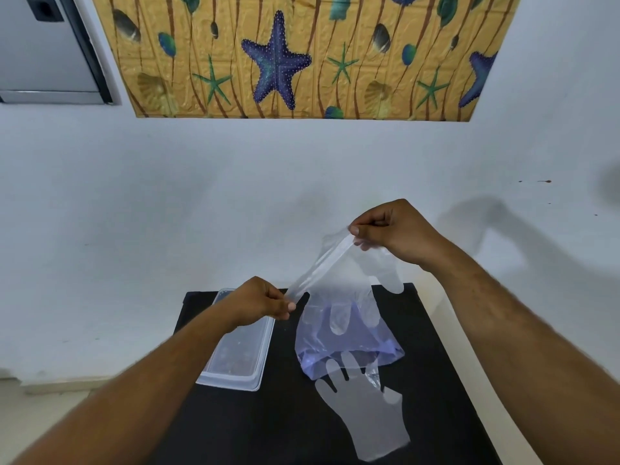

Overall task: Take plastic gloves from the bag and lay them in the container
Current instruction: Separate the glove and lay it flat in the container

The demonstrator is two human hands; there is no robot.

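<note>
Both hands hold one clear plastic glove stretched in the air above the table. My left hand pinches its cuff at the lower left; my right hand pinches the cuff higher up on the right. The glove's fingers hang down over a bluish plastic bag lying on the black table top. A second clear glove lies flat on the table in front of the bag, fingers pointing away from me. A clear rectangular container sits left of the bag, partly hidden by my left wrist.
The small black table stands against a white wall. A seashell and starfish patterned panel hangs on the wall above. Pale floor shows at the lower left.
</note>
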